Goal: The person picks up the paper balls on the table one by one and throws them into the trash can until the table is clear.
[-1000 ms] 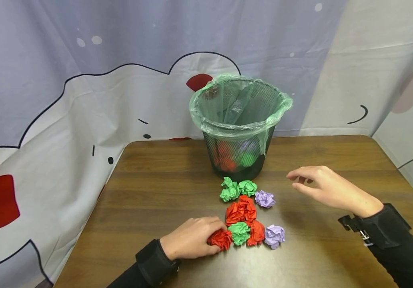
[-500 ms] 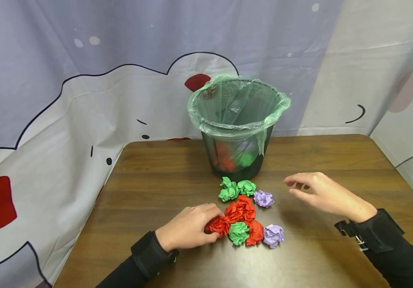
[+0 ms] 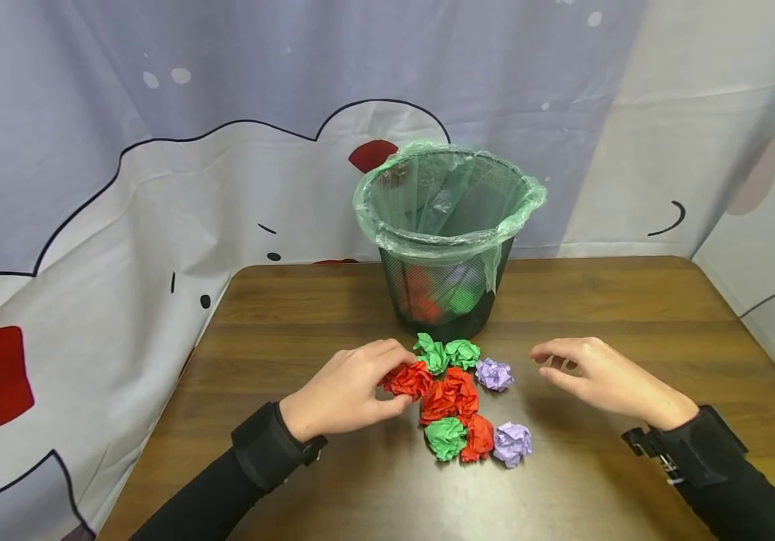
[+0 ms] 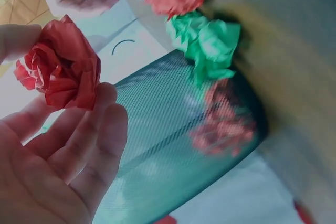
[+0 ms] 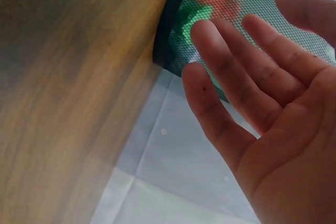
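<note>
My left hand (image 3: 347, 387) pinches a crumpled red paper ball (image 4: 63, 66) between thumb and fingers, lifted over the table's middle. In the head view this ball overlaps a larger red clump (image 3: 451, 396) and sits just below two green paper balls (image 3: 462, 354). Nearer me lie another green ball (image 3: 446, 438), a red one (image 3: 477, 438) and a purple one (image 3: 512, 443). A second purple ball (image 3: 494, 374) lies farther back. To the right, my right hand (image 3: 604, 376) hovers with relaxed, slightly bent fingers and an empty palm.
A black mesh wastebasket (image 3: 444, 308) lined with a thin green bag (image 3: 451, 244) stands behind the paper balls. Red, green and purple paper shows through its mesh. The brown wooden table (image 3: 293, 315) ends at a printed curtain (image 3: 178, 188) at the back and left.
My left hand has picked the red ball off the table and moved it up and away from me, toward the basket. My right hand has sunk slightly nearer, still holding nothing.
</note>
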Action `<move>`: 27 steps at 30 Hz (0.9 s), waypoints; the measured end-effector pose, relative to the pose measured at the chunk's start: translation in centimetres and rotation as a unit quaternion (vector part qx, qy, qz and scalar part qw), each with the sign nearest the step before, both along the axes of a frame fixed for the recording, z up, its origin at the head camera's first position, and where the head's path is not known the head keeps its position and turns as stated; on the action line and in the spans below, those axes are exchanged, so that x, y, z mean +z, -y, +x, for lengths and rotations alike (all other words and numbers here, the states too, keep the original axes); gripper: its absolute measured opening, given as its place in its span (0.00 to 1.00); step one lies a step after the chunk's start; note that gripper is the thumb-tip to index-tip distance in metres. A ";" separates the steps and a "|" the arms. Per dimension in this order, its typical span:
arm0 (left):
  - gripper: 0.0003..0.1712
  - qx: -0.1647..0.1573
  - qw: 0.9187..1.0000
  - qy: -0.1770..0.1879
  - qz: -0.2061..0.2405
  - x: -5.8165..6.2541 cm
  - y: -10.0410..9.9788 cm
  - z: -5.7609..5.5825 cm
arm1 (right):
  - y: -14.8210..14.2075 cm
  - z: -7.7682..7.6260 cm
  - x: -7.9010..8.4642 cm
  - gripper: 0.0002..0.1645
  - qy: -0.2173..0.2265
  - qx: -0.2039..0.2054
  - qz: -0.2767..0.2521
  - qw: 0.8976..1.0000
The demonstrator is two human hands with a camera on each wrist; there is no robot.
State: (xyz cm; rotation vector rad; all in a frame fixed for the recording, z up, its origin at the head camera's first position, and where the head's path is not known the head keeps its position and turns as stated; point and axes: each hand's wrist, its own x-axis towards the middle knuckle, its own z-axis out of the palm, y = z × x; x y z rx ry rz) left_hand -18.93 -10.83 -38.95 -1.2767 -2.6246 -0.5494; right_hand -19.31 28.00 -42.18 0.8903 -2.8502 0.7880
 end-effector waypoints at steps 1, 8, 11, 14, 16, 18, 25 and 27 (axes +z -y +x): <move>0.21 -0.001 1.000 -0.007 0.003 0.4 0.0 -0.2 | 0.0 0.0 -0.1 0.14 0.000 0.000 0.000 1.000; 0.21 0.036 0.998 -0.045 0.038 3.2 -0.5 -1.3 | 0.2 0.1 -0.9 0.13 -0.010 0.006 -0.006 1.000; 0.20 0.058 0.995 -0.048 0.067 4.5 -0.7 -1.7 | 0.3 0.1 -1.3 0.13 -0.007 0.009 -0.009 1.000; 0.19 0.070 0.992 -0.053 0.095 5.7 -0.9 -2.2 | 0.5 0.2 -1.6 0.13 0.003 0.010 -0.011 1.000; 0.19 0.076 0.989 -0.058 0.109 6.5 -1.0 -2.5 | 0.5 0.3 -1.7 0.13 0.009 0.009 -0.011 1.000; 0.18 0.081 0.987 -0.062 0.123 7.5 -1.0 -2.9 | 0.6 0.4 -1.8 0.13 0.011 0.007 -0.012 1.000; 0.21 0.099 0.980 -0.074 0.158 10.9 -1.4 -4.2 | 0.8 0.6 -2.3 0.14 0.014 0.008 -0.010 1.000; 0.20 0.104 0.979 -0.075 0.161 11.7 -1.5 -4.7 | 0.8 0.6 -2.4 0.14 0.016 0.010 -0.009 1.000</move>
